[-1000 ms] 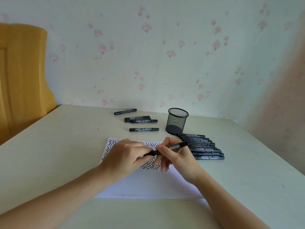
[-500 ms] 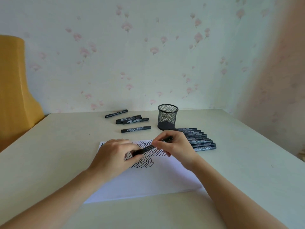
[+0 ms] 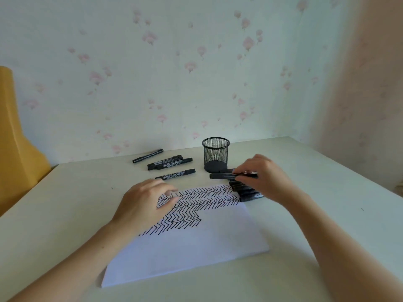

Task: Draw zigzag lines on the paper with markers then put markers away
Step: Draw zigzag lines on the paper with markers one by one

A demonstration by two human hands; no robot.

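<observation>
Two bare forearms, no sleeves, watch or jewellery visible; left hand point(image 3: 145, 203) and right hand point(image 3: 265, 178) ungloved, with short, unpainted fingernails on the left hand's fingers.

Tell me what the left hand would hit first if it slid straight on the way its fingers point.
The left hand points up and to the right across the paper. Probably it would first meet the row of markers beside the right hand, though depth is unclear.

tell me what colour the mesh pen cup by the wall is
Black, an open wire-mesh pen cup with a solid dark base; the head view shows it clearly.
</observation>
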